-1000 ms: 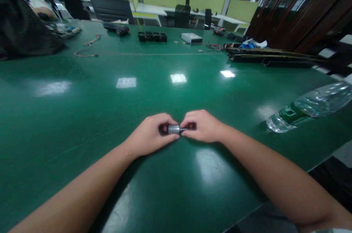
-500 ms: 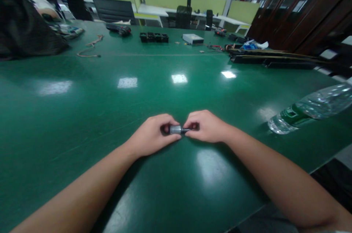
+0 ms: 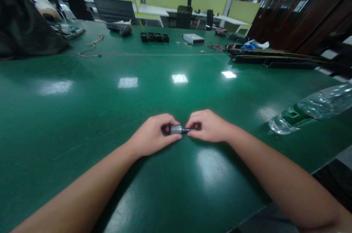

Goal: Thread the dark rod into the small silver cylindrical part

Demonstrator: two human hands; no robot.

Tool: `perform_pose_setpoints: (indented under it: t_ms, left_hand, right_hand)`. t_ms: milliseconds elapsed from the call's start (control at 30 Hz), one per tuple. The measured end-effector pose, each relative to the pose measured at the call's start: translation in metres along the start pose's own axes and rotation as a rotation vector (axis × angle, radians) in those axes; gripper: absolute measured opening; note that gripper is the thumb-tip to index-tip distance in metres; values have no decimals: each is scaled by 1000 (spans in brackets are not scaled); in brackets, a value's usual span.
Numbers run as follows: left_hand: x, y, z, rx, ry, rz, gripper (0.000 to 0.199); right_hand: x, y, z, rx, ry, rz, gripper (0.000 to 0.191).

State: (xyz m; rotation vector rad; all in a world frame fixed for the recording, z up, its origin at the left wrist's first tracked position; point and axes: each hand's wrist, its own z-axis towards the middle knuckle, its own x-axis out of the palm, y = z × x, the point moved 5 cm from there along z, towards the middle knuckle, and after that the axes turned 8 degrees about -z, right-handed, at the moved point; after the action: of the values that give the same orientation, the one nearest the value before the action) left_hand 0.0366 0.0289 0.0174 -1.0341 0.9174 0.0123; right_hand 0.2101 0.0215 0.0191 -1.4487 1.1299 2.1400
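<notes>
A small silver cylinder (image 3: 176, 129) with a thin dark shaft (image 3: 188, 130) lies level between my hands, low over the green table (image 3: 115, 112). My left hand (image 3: 155, 133) is closed around the cylinder, thumb below and fingers above, and hides its left end. On the right, my right hand (image 3: 206, 126) pinches the dark shaft between thumb and fingertips. Its far end is partly covered by the fingers. Blur keeps me from telling the exact kind of part.
A clear plastic bottle (image 3: 308, 110) with a green label lies on its side at the right. Along the far side are a black connected block (image 3: 154, 37), a white box (image 3: 193, 39), a cord (image 3: 92, 46) and long dark strips (image 3: 264, 57). A person's dark sleeve (image 3: 30, 28) is at far left.
My right hand has shifted slightly right, and a bit more of the dark shaft shows between its fingertips and the silver cylinder. My left hand keeps its hold.
</notes>
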Motion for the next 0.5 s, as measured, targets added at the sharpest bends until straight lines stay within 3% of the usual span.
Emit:
perform_pose_setpoints:
  t_ms: [500]
  left_hand:
    - [0,1,0,-3,0,0,22]
  right_hand:
    - [-7,-5,-5,57,71,20,11]
